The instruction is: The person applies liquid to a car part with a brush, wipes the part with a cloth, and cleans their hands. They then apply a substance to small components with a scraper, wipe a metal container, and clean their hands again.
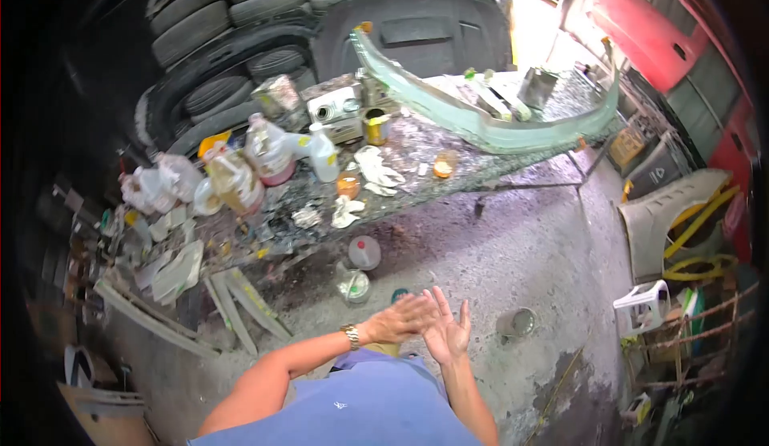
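Observation:
My left hand [398,318], with a gold watch [350,335] on its wrist, is held flat with its fingers stretched and slightly blurred. Its fingertips overlap my right hand [448,331], whose palm is turned up and fingers are spread. Neither hand holds anything. Both are in front of my blue shirt [376,406], above the concrete floor. Just beyond my left hand, a small teal round object [400,295] lies on the floor, partly hidden. A white tub [353,286] and a translucent jug with a red cap [364,252] stand farther off.
A stained workbench [416,198] carries a long pale green curved car part [481,130], bottles, cans and crumpled white gloves [376,170]. A round container [517,323] is on the floor at right. A white stool [642,307] and fender [665,214] border the right side; stacked tires [268,2] stand behind.

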A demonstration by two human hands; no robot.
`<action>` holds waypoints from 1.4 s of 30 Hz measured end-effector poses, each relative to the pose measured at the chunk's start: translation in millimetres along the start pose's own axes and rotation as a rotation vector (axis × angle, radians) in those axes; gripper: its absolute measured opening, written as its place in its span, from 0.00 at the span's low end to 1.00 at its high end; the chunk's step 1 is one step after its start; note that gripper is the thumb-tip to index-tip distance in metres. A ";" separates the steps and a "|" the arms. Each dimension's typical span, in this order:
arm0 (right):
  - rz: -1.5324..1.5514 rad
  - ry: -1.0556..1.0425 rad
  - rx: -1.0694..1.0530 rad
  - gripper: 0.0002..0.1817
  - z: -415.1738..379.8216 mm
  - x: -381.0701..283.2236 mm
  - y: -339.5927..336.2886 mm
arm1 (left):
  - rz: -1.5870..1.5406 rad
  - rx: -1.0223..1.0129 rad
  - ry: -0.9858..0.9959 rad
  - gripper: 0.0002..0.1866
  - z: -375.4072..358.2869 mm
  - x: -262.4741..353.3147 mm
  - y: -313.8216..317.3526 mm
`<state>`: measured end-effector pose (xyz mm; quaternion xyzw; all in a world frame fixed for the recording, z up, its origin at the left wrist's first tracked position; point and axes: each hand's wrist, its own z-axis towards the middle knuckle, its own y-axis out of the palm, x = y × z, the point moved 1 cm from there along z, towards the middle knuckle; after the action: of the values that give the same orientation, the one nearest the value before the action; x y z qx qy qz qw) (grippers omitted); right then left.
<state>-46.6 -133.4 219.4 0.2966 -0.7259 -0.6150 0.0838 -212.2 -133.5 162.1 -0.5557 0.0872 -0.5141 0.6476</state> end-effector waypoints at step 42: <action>-1.389 0.403 0.596 0.18 208.0 -508.2 -326.8 | -0.603 0.683 -1.800 0.15 9.1 -140.9 200.7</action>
<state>370.9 290.9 -12.8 0.7989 -0.4791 -0.2400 -0.2732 -156.1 -49.6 -61.5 -0.5207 -0.7302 -0.0433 0.4402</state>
